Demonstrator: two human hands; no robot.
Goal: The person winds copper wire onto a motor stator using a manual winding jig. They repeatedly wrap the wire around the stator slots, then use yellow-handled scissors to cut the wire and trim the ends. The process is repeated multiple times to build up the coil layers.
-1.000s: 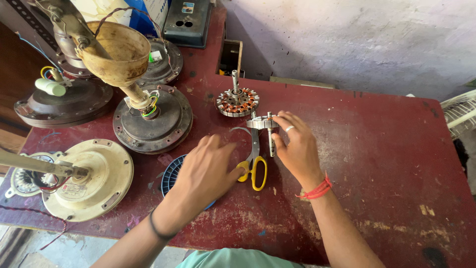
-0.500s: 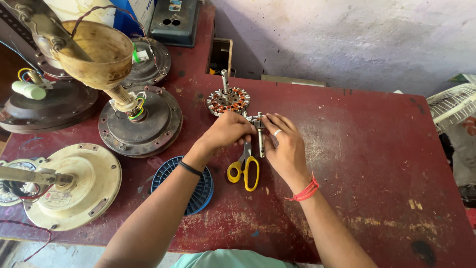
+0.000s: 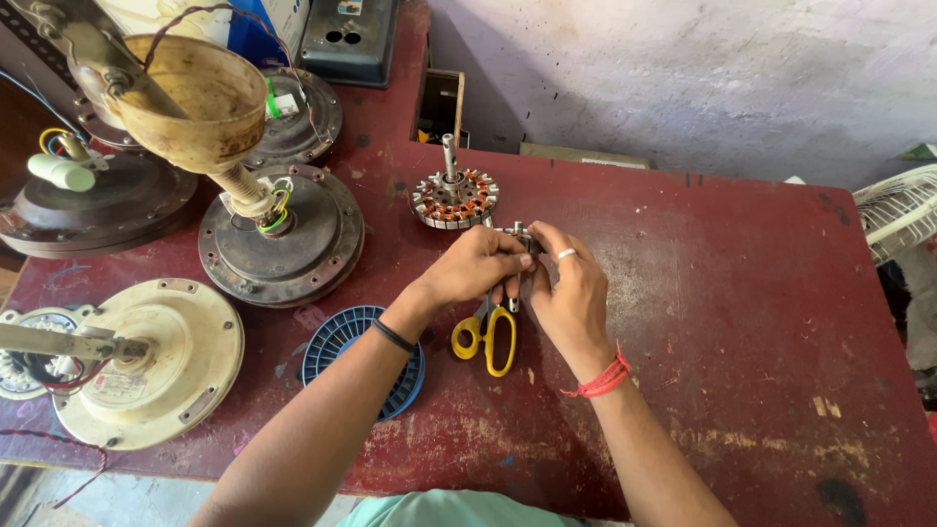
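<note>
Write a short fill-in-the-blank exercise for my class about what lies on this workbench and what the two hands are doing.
1. Both hands, the left hand and right hand, meet on a small ____ part.
2. The scissors under the hands have ____ handles.
3. The round slotted disc beside the left forearm is ____.
4. The table top is painted ____.

Missing words: metal; yellow; blue; red

Blue ribbed disc (image 3: 344,344), cream fan motor housing (image 3: 166,366), copper-wound stator (image 3: 455,199) on red table (image 3: 742,293).
</note>
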